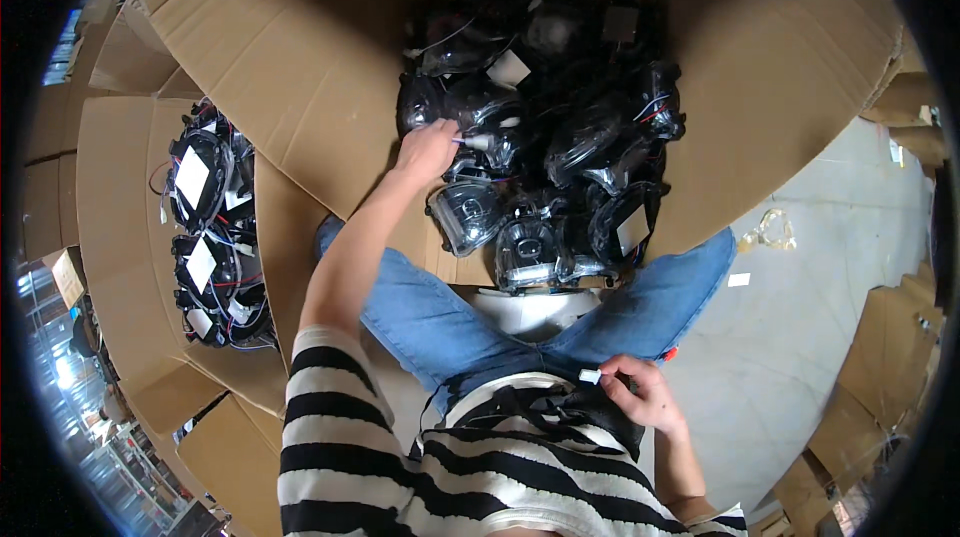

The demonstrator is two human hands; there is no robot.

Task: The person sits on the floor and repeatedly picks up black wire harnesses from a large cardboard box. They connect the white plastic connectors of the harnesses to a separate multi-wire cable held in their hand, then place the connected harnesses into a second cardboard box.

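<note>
Striped shirt (400, 457) cut off below, right hand (645, 392) pinching small white piece (590, 375), left hand (428, 149) gripping a black lamp unit (480, 132), grip partly hidden, in a dim pile (560, 97)

Single head-worn fisheye view, looking steeply down, close over lap and cardboard box (300, 67), edges bent
</note>
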